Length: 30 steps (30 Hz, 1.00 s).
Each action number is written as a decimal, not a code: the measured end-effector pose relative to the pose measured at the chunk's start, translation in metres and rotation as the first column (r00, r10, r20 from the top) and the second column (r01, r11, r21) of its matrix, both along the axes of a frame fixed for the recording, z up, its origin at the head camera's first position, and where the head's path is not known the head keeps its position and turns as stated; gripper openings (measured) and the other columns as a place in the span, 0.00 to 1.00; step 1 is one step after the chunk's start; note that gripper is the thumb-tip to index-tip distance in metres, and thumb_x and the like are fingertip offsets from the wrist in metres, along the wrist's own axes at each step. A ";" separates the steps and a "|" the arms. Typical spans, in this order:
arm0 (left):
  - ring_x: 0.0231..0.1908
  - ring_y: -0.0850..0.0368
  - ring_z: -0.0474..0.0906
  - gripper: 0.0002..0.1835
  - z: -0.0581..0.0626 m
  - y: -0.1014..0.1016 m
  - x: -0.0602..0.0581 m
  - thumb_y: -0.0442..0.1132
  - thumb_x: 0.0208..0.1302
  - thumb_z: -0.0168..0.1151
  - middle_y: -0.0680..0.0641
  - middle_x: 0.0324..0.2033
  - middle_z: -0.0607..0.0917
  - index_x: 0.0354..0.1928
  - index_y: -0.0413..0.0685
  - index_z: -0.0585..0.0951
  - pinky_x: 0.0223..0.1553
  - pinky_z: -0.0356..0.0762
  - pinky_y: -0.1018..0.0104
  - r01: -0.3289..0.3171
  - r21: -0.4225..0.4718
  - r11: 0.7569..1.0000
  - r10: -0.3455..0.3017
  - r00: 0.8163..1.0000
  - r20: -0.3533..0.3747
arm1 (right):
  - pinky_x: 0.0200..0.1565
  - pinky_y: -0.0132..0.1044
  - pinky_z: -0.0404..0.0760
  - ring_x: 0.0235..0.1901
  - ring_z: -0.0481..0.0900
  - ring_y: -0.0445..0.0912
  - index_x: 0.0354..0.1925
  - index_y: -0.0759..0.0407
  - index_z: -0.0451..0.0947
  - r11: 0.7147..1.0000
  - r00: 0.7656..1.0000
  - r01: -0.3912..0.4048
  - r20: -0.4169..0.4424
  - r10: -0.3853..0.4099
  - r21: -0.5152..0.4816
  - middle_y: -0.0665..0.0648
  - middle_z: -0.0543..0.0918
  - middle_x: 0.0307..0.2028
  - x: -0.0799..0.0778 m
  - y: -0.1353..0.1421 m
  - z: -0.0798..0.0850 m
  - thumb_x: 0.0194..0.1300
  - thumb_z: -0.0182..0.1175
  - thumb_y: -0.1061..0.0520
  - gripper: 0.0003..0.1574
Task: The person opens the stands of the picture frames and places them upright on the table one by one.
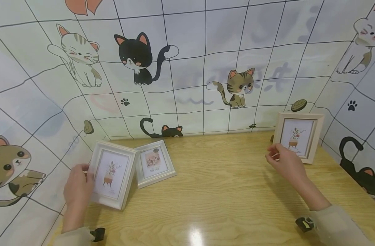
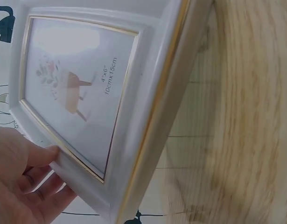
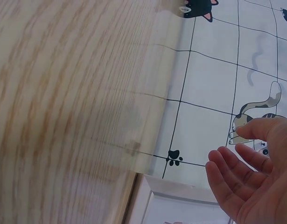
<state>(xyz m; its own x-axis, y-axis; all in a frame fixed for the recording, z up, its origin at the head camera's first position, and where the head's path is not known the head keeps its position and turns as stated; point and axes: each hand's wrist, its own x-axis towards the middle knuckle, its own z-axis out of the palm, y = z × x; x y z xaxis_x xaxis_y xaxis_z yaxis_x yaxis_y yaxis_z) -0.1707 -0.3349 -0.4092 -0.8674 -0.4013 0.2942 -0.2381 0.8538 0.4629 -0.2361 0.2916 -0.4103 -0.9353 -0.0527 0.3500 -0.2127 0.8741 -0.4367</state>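
My left hand (image 1: 78,191) grips the left edge of a white picture frame (image 1: 112,174), thumb on the front and fingers behind. This frame is tilted and shows a potted plant print; a thin gold line runs along its side in the left wrist view (image 2: 148,112). Just behind it a smaller white picture frame (image 1: 153,162) leans back, partly covered. On the right, my right hand (image 1: 287,165) holds nothing, fingers loosely bent in front of a light wood-coloured picture frame (image 1: 298,133) with a similar print. The right wrist view shows the thumb apart from the fingers (image 3: 232,177).
A wood-grain table (image 1: 212,191) reaches back to a wall (image 1: 190,78) covered in a cat-patterned grid sheet. The sheet continues along the left and right sides. The light wood-coloured frame stands near the back right corner.
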 end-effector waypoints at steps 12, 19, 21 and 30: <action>0.54 0.30 0.75 0.20 0.005 0.017 -0.005 0.37 0.76 0.47 0.29 0.57 0.75 0.64 0.32 0.66 0.51 0.75 0.36 -0.047 0.080 0.996 0.059 0.986 -0.158 | 0.34 0.52 0.85 0.35 0.86 0.59 0.48 0.66 0.76 1.000 1.000 -0.004 -0.009 0.004 -0.004 0.67 0.86 0.38 0.001 0.000 -0.003 0.66 0.61 0.57 0.16; 0.55 0.31 0.76 0.20 0.016 0.032 -0.012 0.37 0.76 0.48 0.30 0.57 0.76 0.64 0.33 0.67 0.53 0.75 0.37 -0.013 0.118 0.993 0.038 0.976 -0.216 | 0.37 0.53 0.85 0.37 0.86 0.60 0.49 0.67 0.76 1.000 1.000 0.002 0.012 -0.002 -0.008 0.68 0.86 0.39 0.000 -0.002 -0.002 0.66 0.60 0.57 0.17; 0.55 0.31 0.77 0.20 0.019 0.037 -0.015 0.37 0.76 0.48 0.30 0.57 0.76 0.64 0.34 0.67 0.53 0.76 0.37 0.001 0.134 0.991 0.029 0.973 -0.229 | 0.37 0.54 0.85 0.37 0.86 0.59 0.49 0.67 0.76 1.000 1.000 0.004 0.011 -0.004 -0.007 0.67 0.86 0.40 0.000 -0.004 -0.002 0.66 0.61 0.57 0.17; 0.56 0.36 0.78 0.20 0.030 0.072 -0.033 0.38 0.76 0.48 0.34 0.59 0.76 0.64 0.38 0.67 0.55 0.79 0.40 0.123 0.220 0.968 -0.057 0.957 -0.286 | 0.38 0.53 0.85 0.38 0.86 0.59 0.49 0.66 0.76 0.999 1.000 -0.021 -0.003 0.021 -0.027 0.67 0.85 0.41 -0.002 -0.011 0.000 0.67 0.60 0.57 0.17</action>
<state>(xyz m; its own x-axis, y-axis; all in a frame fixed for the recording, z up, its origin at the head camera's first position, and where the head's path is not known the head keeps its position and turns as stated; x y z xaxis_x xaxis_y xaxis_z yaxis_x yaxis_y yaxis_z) -0.2033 -0.2631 -0.3790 -0.8018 -0.4111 0.4338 -0.0002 0.7261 0.6876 -0.2379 0.2805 -0.4107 -0.9331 -0.0628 0.3541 -0.2322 0.8571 -0.4598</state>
